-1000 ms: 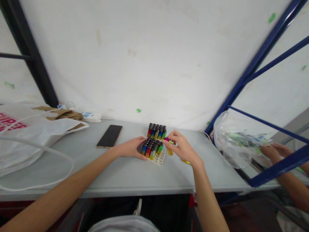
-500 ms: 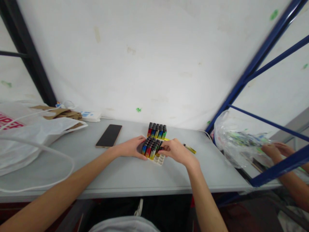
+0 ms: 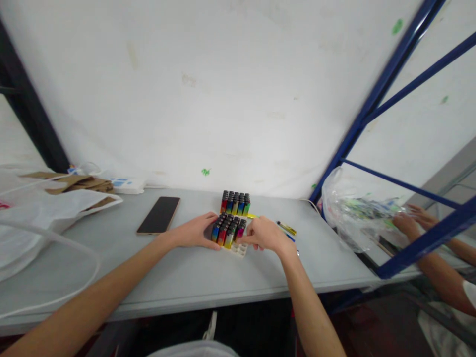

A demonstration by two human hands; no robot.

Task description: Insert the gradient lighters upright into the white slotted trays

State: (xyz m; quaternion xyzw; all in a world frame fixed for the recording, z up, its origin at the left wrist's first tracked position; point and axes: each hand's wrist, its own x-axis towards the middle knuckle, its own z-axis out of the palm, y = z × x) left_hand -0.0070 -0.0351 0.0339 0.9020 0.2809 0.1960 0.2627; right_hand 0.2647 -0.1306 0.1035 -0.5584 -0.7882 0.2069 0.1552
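Note:
Disposable lighters (image 3: 228,230) in mixed colours stand upright in rows in a white holed tray (image 3: 238,250), with bare holes at its near right corner. My left hand (image 3: 197,230) is closed around the left side of this group, thumb at the front and fingers behind. At the right side, my right hand (image 3: 266,233) has its fingers curled, the tips at a pink lighter (image 3: 240,231) standing in the tray. Its grip is partly hidden. Behind stands a second block of upright lighters (image 3: 235,203). Loose lighters (image 3: 287,228) lie right of my right hand.
A phone (image 3: 159,215) lies on the grey table (image 3: 186,277) to the left. White plastic bags (image 3: 63,218) and cardboard (image 3: 85,183) crowd the left end. Past the blue metal frame (image 3: 357,129), another person's hands (image 3: 412,223) work by a clear plastic bag (image 3: 342,213).
My right hand has lowered the pink lighter into the tray, where it now stands upright. My left hand keeps its hold. The whole view has shifted slightly to the right.

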